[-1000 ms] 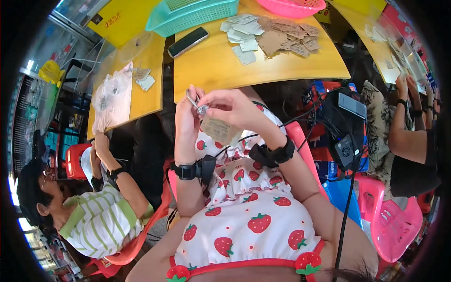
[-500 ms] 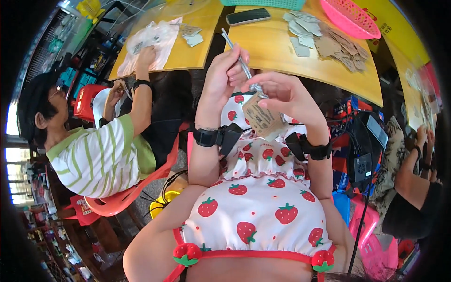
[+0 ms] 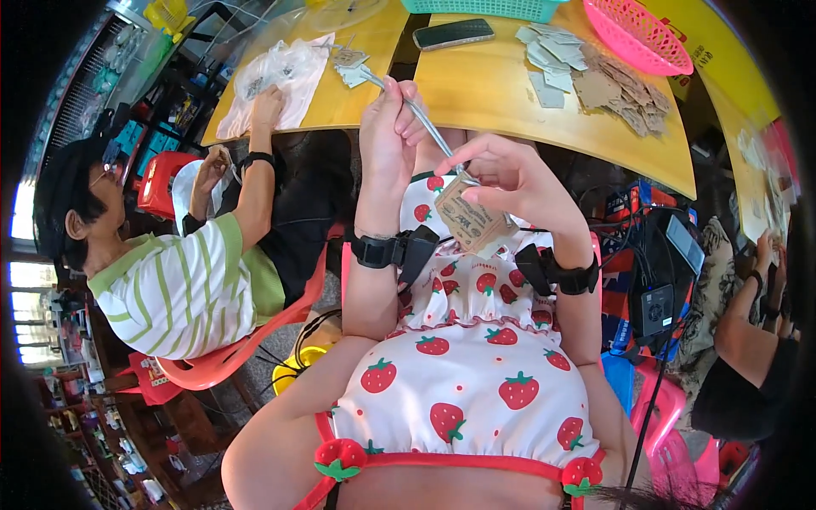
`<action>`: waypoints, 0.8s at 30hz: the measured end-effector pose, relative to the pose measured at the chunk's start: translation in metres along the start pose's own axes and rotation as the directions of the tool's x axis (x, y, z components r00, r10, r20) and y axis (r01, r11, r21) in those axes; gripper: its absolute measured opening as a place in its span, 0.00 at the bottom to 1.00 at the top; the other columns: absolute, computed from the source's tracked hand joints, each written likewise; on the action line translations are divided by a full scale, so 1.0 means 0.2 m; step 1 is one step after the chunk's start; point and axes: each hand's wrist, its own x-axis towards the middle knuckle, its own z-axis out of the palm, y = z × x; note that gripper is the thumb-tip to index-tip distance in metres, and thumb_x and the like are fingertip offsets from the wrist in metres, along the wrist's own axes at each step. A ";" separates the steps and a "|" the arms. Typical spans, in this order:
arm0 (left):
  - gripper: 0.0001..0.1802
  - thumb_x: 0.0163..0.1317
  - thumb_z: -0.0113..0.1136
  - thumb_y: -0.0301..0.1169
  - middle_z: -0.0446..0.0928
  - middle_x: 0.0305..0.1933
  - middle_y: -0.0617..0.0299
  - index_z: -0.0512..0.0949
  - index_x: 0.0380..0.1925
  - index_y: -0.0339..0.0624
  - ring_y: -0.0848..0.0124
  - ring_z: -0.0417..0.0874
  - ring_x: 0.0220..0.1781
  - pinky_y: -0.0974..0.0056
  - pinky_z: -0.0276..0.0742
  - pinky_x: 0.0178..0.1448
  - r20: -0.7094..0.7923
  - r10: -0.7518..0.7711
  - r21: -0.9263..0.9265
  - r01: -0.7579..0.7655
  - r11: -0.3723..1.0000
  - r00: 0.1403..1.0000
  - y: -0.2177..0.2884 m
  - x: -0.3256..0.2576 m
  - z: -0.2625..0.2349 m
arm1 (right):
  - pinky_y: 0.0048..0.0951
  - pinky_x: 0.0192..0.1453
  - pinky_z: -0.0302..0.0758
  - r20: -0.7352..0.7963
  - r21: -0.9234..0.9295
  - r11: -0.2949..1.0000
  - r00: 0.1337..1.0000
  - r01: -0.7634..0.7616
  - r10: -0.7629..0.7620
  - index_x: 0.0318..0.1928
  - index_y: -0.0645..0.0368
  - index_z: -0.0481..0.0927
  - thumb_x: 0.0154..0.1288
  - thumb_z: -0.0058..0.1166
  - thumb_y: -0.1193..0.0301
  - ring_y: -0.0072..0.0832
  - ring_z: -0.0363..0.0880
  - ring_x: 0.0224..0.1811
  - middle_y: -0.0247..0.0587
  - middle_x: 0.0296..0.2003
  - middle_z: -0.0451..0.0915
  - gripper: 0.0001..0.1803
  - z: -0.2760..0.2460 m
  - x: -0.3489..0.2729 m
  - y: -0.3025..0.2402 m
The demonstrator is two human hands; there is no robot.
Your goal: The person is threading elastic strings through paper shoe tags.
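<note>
My left hand (image 3: pixel 393 127) is raised in front of my lap. Its fingers pinch a thin bundle of silver-grey strands (image 3: pixel 425 121); I cannot tell whether they are chain or cord. The strands slant down to the right and end at a small brown cardboard tag (image 3: pixel 467 218) with dark print. My right hand (image 3: pixel 506 177) is closed at the tag's upper edge, thumb against it. Its fingers partly hide the spot where strands and tag meet. Behind the tag's lower edge a pale layer shows.
On the yellow table (image 3: pixel 476 89) ahead lie a phone (image 3: pixel 453 33), pale cards (image 3: pixel 554 53) and brown cards (image 3: pixel 625 95). A pink basket (image 3: pixel 637 36) and a green basket (image 3: pixel 476 7) stand behind. Left, a seated person (image 3: pixel 178 272) works over a white cloth (image 3: pixel 285 72).
My left hand has moved left and slightly down, drawing the strands out longer and straighter. The right hand and tag have shifted slightly downward.
</note>
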 end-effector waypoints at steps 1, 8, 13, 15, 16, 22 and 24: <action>0.17 0.72 0.40 0.41 0.52 0.16 0.76 0.69 0.32 0.40 0.86 0.52 0.17 0.78 0.48 0.19 -0.055 0.016 0.070 -0.012 0.997 0.998 -0.02 0.00 0.02 | 0.27 0.56 0.71 0.012 0.011 1.000 1.000 -0.010 0.009 0.51 0.66 0.71 0.59 0.51 0.85 0.24 0.74 0.50 0.41 0.48 0.76 0.18 0.00 0.00 0.00; 0.28 0.71 0.40 0.49 0.54 0.14 0.77 0.78 0.35 0.33 0.85 0.53 0.17 0.76 0.51 0.21 -0.097 0.065 0.393 -0.022 0.919 0.993 0.00 -0.02 0.02 | 0.22 0.51 0.72 -0.006 -0.126 0.981 0.989 -0.145 0.145 0.46 0.63 0.75 0.56 0.52 0.86 0.18 0.75 0.45 0.34 0.43 0.77 0.16 -0.03 -0.02 -0.04; 0.25 0.73 0.39 0.43 0.53 0.14 0.77 0.77 0.37 0.31 0.85 0.53 0.17 0.77 0.51 0.23 -0.057 -0.015 0.346 0.034 0.938 0.998 0.00 -0.02 0.01 | 0.18 0.37 0.72 -0.019 -0.267 0.946 0.982 -0.186 0.188 0.43 0.61 0.78 0.54 0.54 0.84 0.12 0.73 0.32 0.29 0.38 0.79 0.14 -0.03 -0.02 -0.03; 0.24 0.72 0.39 0.43 0.53 0.14 0.77 0.77 0.38 0.31 0.85 0.53 0.17 0.77 0.51 0.23 -0.065 -0.041 0.333 0.061 0.941 0.997 -0.01 -0.02 0.02 | 0.16 0.32 0.70 -0.043 -0.337 0.920 0.979 -0.201 0.198 0.41 0.60 0.79 0.53 0.56 0.84 0.10 0.70 0.26 0.28 0.35 0.78 0.14 -0.02 0.00 -0.04; 0.24 0.72 0.40 0.43 0.52 0.14 0.77 0.78 0.38 0.31 0.85 0.53 0.17 0.77 0.51 0.23 -0.070 -0.081 0.324 0.099 0.941 0.994 0.00 -0.02 0.01 | 0.16 0.32 0.70 -0.026 -0.346 0.918 0.980 -0.196 0.199 0.41 0.60 0.79 0.53 0.56 0.84 0.10 0.70 0.26 0.28 0.35 0.78 0.14 -0.03 0.02 -0.05; 0.25 0.68 0.48 0.39 0.75 0.47 0.57 0.63 0.59 0.34 0.72 0.73 0.52 0.67 0.68 0.56 -0.163 0.159 0.546 -0.046 0.837 0.974 0.14 -0.01 -0.06 | 0.16 0.33 0.69 -0.268 -0.281 0.959 0.958 0.025 -0.104 0.45 0.60 0.78 0.54 0.60 0.78 0.12 0.73 0.29 0.29 0.28 0.78 0.15 -0.10 0.45 0.05; 0.24 0.65 0.53 0.35 0.71 0.52 0.56 0.64 0.57 0.34 0.68 0.70 0.55 0.64 0.66 0.60 -0.144 0.615 0.837 -0.236 0.494 0.775 0.20 -0.03 -0.08 | 0.18 0.34 0.71 -0.280 -0.519 0.837 0.891 0.173 -0.357 0.45 0.61 0.78 0.52 0.64 0.74 0.16 0.75 0.30 0.34 0.28 0.80 0.18 -0.22 0.79 0.24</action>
